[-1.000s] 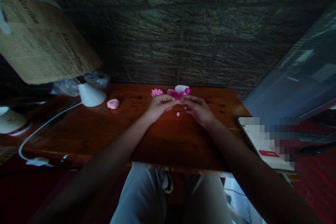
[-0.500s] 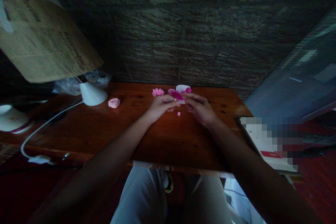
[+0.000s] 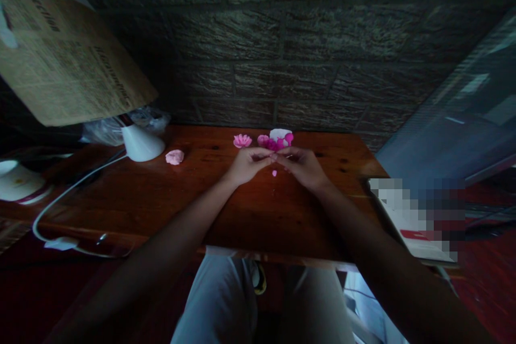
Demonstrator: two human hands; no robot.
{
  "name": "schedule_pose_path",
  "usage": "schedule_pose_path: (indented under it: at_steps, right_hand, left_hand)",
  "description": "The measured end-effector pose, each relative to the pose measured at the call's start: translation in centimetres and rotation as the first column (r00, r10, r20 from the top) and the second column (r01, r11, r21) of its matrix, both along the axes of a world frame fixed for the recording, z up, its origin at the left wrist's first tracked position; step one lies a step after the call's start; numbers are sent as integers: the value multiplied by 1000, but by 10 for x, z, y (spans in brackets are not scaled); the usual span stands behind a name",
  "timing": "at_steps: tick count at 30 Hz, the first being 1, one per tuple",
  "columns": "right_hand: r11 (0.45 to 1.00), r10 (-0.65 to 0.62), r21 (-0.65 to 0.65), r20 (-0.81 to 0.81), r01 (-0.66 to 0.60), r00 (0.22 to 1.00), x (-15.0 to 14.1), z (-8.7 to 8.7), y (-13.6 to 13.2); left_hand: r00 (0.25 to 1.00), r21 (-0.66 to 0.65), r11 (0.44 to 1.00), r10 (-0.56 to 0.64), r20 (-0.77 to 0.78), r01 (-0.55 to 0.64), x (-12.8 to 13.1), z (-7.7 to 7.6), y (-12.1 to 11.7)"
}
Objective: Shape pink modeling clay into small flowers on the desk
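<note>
Fingers of the left hand (image 3: 250,165) and the right hand (image 3: 303,168) are bent inward, and their tips come together near the centre of the frame, thumbs on the near side. Both hands look pinched, but whether something small sits between the tips is too dim and small to tell.

Just beyond the fingertips, slightly above them in the frame, lies the magenta petal cluster (image 3: 276,144), its lower edge close to the knuckles; whether any finger touches it cannot be made out. A round magenta piece (image 3: 289,138) adjoins it on the right, over a white piece (image 3: 279,133) that shows behind. To the cluster's left is a pink rosette (image 3: 263,140), and farther left, above the left hand, a pink flower (image 3: 242,141) with spread petals. One small pink bit (image 3: 274,173) lies on the wooden table (image 3: 258,215) just below the joined fingertips, in the gap between the hands.

Well apart, left of centre, a pale pink lump (image 3: 174,157) rests beside the white lamp base (image 3: 142,143). Above that base, the printed lampshade (image 3: 72,59) fills the upper left of the frame. A white cord (image 3: 66,196) curves down toward the lower left, right of a white vessel (image 3: 18,180) at the left edge.
</note>
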State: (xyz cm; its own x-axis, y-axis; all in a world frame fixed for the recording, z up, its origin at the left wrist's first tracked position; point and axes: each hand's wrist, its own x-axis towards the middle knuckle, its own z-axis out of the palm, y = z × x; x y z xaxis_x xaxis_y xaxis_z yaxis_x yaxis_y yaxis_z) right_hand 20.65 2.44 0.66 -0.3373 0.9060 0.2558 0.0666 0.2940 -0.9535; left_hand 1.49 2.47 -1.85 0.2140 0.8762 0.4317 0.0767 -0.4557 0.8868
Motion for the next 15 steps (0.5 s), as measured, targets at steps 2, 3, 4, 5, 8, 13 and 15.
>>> schedule_pose_path:
  at_steps: [2, 3, 4, 5, 8, 13, 15]
  right_hand:
    - [1000, -3, 0, -16, 3, 1000, 0, -1, 0]
    - [1000, 6, 0, -23, -6, 1000, 1, -1, 0]
    - [1000, 17, -1, -27, -17, 999, 1, -1, 0]
    - [1000, 28, -3, -30, -28, 999, 1, 0, 0]
    - [999, 32, -14, -37, -32, 999, 0, 0, 0]
    - [1000, 6, -30, -57, -7, 998, 1, 0, 1]
    - [999, 0, -52, -73, -4, 997, 1, 1, 1]
  left_hand:
    - [1000, -7, 1000, -4, -28, 4, 0, 1, -1]
    - [999, -12, 1000, 3, -39, -3, 0, 2, -2]
    - [999, -18, 1000, 11, -47, -12, 0, 2, -3]
    - [999, -24, 999, 19, -51, -20, 0, 3, -4]
    - [999, -54, 998, 19, -43, -21, 1, 5, -5]
    - [1000, -80, 997, -12, -2, 12, 3, 5, -4]
    - [1000, -90, 996, -9, -15, 8, 3, 6, -4]
